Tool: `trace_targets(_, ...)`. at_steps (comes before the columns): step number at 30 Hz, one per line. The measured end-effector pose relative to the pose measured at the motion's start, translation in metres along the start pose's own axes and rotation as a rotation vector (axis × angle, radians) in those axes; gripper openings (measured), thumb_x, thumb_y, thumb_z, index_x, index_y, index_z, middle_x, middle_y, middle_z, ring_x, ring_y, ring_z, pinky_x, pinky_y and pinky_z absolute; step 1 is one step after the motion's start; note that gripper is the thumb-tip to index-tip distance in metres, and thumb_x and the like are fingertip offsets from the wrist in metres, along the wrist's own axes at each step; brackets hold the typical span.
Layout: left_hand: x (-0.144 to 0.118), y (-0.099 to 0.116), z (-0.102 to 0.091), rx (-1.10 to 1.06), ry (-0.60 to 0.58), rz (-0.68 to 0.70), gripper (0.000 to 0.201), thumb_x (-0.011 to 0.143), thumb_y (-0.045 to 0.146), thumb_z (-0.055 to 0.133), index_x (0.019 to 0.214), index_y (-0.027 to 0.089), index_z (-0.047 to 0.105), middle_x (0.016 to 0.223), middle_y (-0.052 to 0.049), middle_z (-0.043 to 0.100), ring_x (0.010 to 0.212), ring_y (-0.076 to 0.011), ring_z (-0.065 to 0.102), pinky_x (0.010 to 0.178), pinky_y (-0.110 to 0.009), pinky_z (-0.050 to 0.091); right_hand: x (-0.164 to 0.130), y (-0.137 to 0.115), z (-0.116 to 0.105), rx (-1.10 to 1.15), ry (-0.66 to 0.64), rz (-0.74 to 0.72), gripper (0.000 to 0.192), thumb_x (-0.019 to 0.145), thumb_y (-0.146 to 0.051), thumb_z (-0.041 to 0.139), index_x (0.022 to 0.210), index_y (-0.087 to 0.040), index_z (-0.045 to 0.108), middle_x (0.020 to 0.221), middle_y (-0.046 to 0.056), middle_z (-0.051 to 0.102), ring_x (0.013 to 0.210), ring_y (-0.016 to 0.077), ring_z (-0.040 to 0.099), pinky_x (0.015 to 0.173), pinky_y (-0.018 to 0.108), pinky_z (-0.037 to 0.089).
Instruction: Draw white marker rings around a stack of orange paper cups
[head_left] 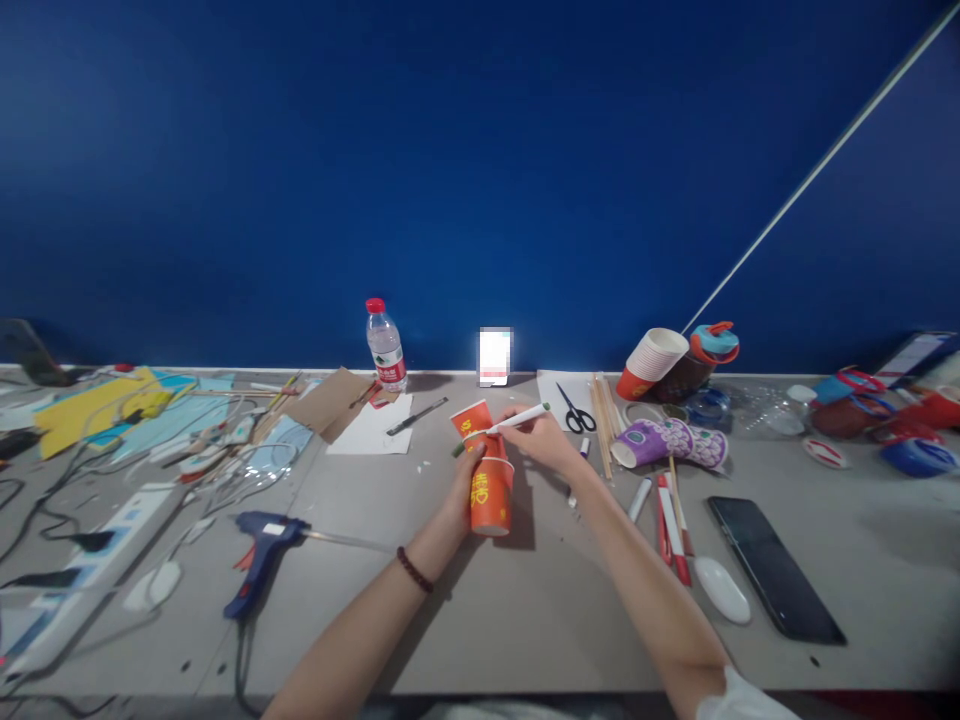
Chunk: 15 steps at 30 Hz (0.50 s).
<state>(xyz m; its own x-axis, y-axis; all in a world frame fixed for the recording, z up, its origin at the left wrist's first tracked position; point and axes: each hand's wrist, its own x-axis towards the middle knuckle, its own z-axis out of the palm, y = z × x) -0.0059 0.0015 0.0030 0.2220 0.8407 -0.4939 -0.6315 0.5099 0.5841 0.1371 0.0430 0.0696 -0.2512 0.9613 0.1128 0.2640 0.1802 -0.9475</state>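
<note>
Two orange paper cups with gold lettering (487, 475), stacked mouth to base and lying tilted on the grey tabletop (540, 600), near its middle and just ahead of both forearms. Gripped by the left hand (465, 485) – fingers curled around the side of the stack, thumb up near the joint, apparently to steady it and keep it from rolling. Dark bead bracelet (414, 570) at that wrist, forearm reaching in from lower left.

Pinched in the right hand (541, 440), a white marker with a dark green tip (501, 427) – fingers closed narrowly on the barrel, tip angled down and left so that it meets the upper cup close to its rim. Laid almost flat, it seems, so the point can bear on the curved wall. Right forearm crossing in from lower right, wrist lifted off the table, white sleeve edge (739, 700) at the bottom.

Off to the left, well apart, a blue hot-glue gun (259, 555) on its side with cord trailing. Behind the cups, black-handled scissors (576, 412) on white paper and a clear plastic water bottle with red cap (386, 347) by the blue wall. To the right, a bundle of thin wooden sticks (602, 420), a purple patterned cup lying down (667, 443), and a black smartphone (772, 568) face up.
</note>
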Motion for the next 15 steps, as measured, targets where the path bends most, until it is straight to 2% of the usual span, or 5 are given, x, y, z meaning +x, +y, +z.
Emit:
trace_targets(5,-0.0005,0.0016,0.0021,-0.047,-0.049,-0.001,0.041,0.072,0.047,0.073,0.091,0.012,0.064,0.073,-0.008,0.069,0.057,-0.0176,0.065,0.053,-0.027,0.052,0.0018,0.0019,-0.0014,-0.004,0.047,-0.002,0.014,0.072,-0.03,0.062,0.079,-0.018,0.067,0.074,0.002,0.068,0.065,0.0152,0.061,0.061,0.026,0.048)
trace_targets(10,0.0019,0.001,-0.001,-0.086,-0.068,-0.058,0.041,0.073,0.046,0.072,0.092,0.011,0.065,0.074,-0.009,0.07,0.057,-0.0181,0.065,0.054,-0.027,0.052,0.0013,0.0023,-0.0003,0.021,0.022,0.006,0.012,0.072,-0.028,0.062,0.076,-0.018,0.067,0.073,0.003,0.069,0.066,0.0154,0.062,0.06,0.025,0.048)
trace_targets(15,0.0031,0.0007,-0.0028,-0.079,-0.074,-0.057,0.039,0.073,0.046,0.072,0.09,0.012,0.065,0.074,-0.008,0.07,0.058,-0.0181,0.065,0.055,-0.028,0.052,0.0015,0.0031,0.0005,-0.002,0.022,-0.006,0.012,0.072,-0.027,0.061,0.076,-0.018,0.068,0.073,0.002,0.07,0.065,0.015,0.061,0.06,0.025,0.048)
